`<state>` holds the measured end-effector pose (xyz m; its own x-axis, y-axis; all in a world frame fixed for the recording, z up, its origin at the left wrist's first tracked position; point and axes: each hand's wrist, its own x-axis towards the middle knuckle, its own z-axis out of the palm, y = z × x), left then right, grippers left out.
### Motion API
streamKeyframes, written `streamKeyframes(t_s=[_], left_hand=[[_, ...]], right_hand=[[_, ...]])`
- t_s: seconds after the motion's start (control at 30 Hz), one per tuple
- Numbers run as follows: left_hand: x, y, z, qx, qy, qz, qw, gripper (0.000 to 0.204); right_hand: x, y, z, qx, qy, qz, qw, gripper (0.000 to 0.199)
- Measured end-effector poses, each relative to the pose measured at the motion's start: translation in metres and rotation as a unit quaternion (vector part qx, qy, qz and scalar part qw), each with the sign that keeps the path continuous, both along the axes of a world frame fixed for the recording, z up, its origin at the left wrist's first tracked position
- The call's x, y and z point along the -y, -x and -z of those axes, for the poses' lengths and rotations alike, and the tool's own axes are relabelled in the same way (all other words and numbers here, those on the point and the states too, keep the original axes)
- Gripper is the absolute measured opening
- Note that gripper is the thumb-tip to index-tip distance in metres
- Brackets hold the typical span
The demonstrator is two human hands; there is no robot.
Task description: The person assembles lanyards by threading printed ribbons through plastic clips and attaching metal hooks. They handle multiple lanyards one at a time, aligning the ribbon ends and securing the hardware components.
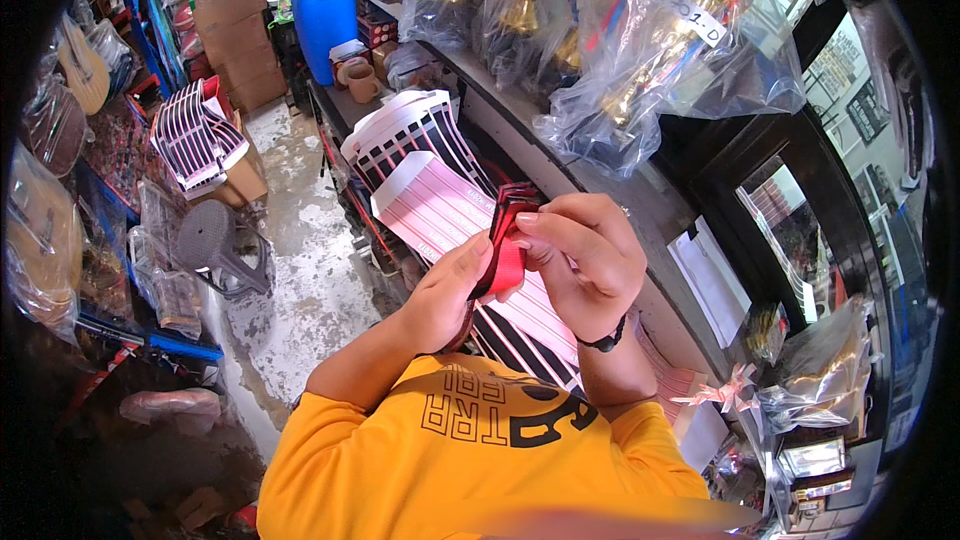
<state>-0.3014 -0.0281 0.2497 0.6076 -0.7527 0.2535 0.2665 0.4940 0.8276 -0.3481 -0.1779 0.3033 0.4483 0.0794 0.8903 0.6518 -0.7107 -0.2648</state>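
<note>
A folded red and black ribbon is held up in front of my chest, its bunched loops rising between my hands. My left hand is closed around the ribbon's left side, thumb along it. Thumb and fingers of my right hand pinch the ribbon's right edge near its top. Beneath my hands lie pink striped strips on pale sheets, running down toward my shirt. Behind them is a stack of black-and-white striped sheets.
Plastic-wrapped gold trophies stand along the ledge at the back right. A blue jug and a mug sit at the counter's far end. At left are a grey stool, a cardboard box with striped sheets, and bagged goods.
</note>
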Motion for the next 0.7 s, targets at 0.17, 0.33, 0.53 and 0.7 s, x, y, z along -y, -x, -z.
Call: streamKeyframes(t_s=[0.17,0.33,0.53,0.7], left_hand=[[0.003,0.003,0.0,0.002,-0.025,-0.004,1.0,0.046],[0.008,0.0,0.007,0.032,-0.024,0.038,0.998,0.048],[0.015,-0.005,0.01,0.033,-0.033,0.074,0.996,0.05],[0.02,-0.003,0.007,0.044,-0.031,0.049,0.997,0.051]], right_hand=[[-0.003,0.009,0.002,-0.058,-0.069,0.03,0.996,0.037],[0.01,0.014,0.006,-0.023,-0.014,0.053,0.998,0.039],[0.017,0.016,0.01,0.01,-0.043,-0.002,0.999,0.026],[0.019,0.03,-0.003,-0.113,-0.067,0.002,0.991,0.032]])
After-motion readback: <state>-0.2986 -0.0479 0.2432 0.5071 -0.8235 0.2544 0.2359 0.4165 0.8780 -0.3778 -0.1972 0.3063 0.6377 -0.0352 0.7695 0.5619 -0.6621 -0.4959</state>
